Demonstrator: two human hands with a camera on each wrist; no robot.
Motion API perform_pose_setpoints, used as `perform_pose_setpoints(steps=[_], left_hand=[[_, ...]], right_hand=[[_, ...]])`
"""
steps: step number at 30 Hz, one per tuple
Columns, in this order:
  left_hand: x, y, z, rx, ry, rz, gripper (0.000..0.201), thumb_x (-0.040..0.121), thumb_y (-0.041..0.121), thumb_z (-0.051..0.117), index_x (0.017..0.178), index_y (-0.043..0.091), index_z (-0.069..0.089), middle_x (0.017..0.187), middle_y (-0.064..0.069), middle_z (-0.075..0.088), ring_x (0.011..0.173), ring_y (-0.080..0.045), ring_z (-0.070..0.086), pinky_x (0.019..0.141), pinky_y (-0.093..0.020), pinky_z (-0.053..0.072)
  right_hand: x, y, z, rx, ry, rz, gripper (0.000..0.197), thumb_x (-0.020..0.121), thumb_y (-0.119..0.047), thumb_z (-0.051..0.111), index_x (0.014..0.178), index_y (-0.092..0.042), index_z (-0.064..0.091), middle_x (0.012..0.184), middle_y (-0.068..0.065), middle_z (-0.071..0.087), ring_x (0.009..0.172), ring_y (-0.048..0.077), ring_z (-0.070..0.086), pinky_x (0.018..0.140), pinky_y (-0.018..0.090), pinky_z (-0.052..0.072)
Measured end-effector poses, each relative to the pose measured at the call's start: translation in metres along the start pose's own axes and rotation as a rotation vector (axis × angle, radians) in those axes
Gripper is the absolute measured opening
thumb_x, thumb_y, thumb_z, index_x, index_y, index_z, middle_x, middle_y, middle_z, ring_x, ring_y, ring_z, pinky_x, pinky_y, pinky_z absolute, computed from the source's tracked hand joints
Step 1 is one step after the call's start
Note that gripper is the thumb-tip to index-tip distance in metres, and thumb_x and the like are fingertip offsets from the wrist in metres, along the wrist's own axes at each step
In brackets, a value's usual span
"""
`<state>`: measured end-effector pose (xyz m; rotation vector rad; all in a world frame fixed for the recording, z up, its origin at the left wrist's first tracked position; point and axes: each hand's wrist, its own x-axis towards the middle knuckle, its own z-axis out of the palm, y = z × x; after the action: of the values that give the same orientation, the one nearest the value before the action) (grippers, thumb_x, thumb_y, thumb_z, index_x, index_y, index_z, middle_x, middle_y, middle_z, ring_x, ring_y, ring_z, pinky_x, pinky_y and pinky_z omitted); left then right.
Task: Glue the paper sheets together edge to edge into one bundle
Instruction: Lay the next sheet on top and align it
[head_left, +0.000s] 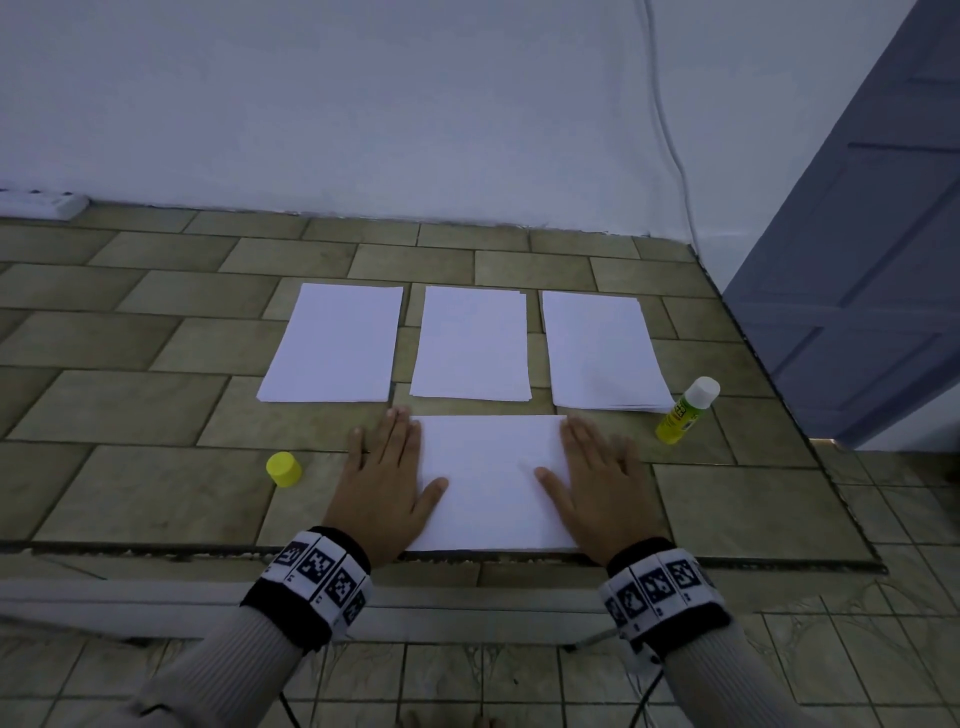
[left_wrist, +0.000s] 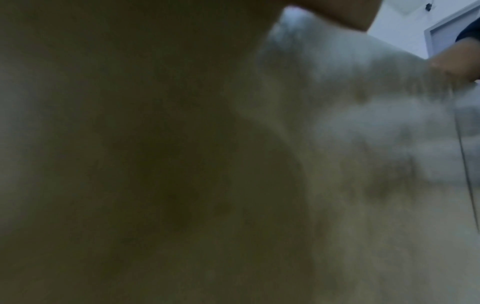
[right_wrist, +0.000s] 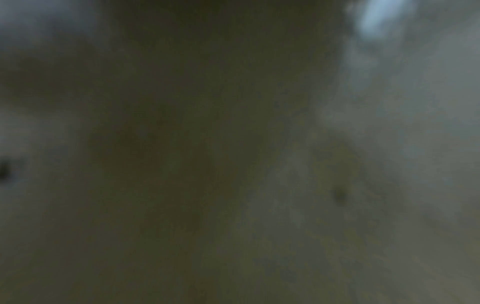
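Risk: the near bundle (head_left: 491, 483) can slide or fan out on the smooth tiled floor (head_left: 130, 405) if one palm presses harder than the other, which would skew the glued edges before the adhesive sets. Uneven pressure may also leave part of a seam unbonded. The uncapped state of the glue cannot be confirmed, but a yellow cap (head_left: 284, 468) lies apart from the glue stick (head_left: 687, 410), so drying of the glue is a possible fault.

The left hand (head_left: 384, 483) lies flat, fingers straight, over the bundle's left edge; the right hand (head_left: 597, 483) lies flat over its right edge. Neither hand grasps anything. The bundle lies between and partly under both palms. Three paper stacks (head_left: 471, 343) lie in a row on the far side. Both wrist views are dark and blurred.
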<state>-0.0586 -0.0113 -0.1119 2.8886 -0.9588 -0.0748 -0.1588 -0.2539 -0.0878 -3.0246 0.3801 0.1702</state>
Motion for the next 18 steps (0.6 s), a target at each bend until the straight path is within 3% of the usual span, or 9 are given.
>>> perform_pose_setpoints(steps=[4,7,11,14,16,18], left_hand=[[0.003,-0.002,-0.003,0.021,0.008,0.02,0.091,0.094,0.064,0.001,0.147,-0.002,0.034,0.156,-0.017,0.027,0.147,-0.027,0.018,0.115,-0.055,0.016],[0.003,-0.003,0.0,0.001,0.019,0.023,0.092,0.093,0.066,-0.002,0.15,-0.001,0.024,0.16,-0.015,0.016,0.148,-0.024,0.006,0.117,-0.053,0.006],[0.003,-0.006,0.002,-0.016,-0.016,0.033,0.09,0.096,0.059,-0.004,0.145,-0.005,0.034,0.154,-0.02,0.03,0.145,-0.031,0.025,0.116,-0.055,0.012],[0.003,-0.007,0.001,-0.014,-0.03,0.024,0.086,0.099,0.056,0.0,0.143,-0.006,0.04,0.151,-0.021,0.037,0.141,-0.032,0.034,0.114,-0.056,0.019],[0.003,-0.005,0.0,-0.003,-0.018,0.021,0.087,0.098,0.059,0.0,0.144,-0.005,0.039,0.152,-0.02,0.035,0.142,-0.031,0.033,0.113,-0.057,0.023],[0.003,-0.004,-0.001,-0.009,-0.009,0.017,0.091,0.095,0.062,-0.004,0.147,-0.003,0.032,0.156,-0.017,0.027,0.145,-0.029,0.026,0.115,-0.055,0.018]], right_hand=[[0.001,-0.022,-0.009,0.064,0.015,-0.003,0.104,0.072,-0.071,-0.027,0.153,-0.013,0.002,0.162,0.001,0.0,0.149,0.016,-0.002,0.115,0.044,-0.01],[0.006,-0.06,-0.008,0.111,0.022,-0.14,0.098,0.077,-0.069,-0.023,0.153,-0.013,0.003,0.161,0.003,0.001,0.149,0.016,-0.003,0.113,0.045,-0.016],[0.017,-0.099,0.005,0.151,-0.001,-0.302,0.107,0.07,-0.069,-0.029,0.153,-0.013,0.009,0.161,0.004,0.004,0.149,0.016,-0.002,0.113,0.047,-0.017],[0.021,-0.095,0.012,0.139,0.004,-0.304,0.103,0.074,-0.07,-0.027,0.153,-0.016,0.012,0.161,0.001,0.005,0.149,0.015,-0.001,0.117,0.049,-0.011],[0.02,-0.077,0.012,0.107,0.018,-0.266,0.098,0.077,-0.071,-0.025,0.153,-0.019,0.009,0.161,0.0,0.005,0.149,0.016,0.001,0.117,0.05,-0.008],[0.018,-0.049,0.008,0.075,0.016,-0.213,0.092,0.078,-0.069,-0.022,0.153,-0.022,0.004,0.161,-0.001,0.002,0.149,0.015,0.0,0.118,0.049,-0.006]])
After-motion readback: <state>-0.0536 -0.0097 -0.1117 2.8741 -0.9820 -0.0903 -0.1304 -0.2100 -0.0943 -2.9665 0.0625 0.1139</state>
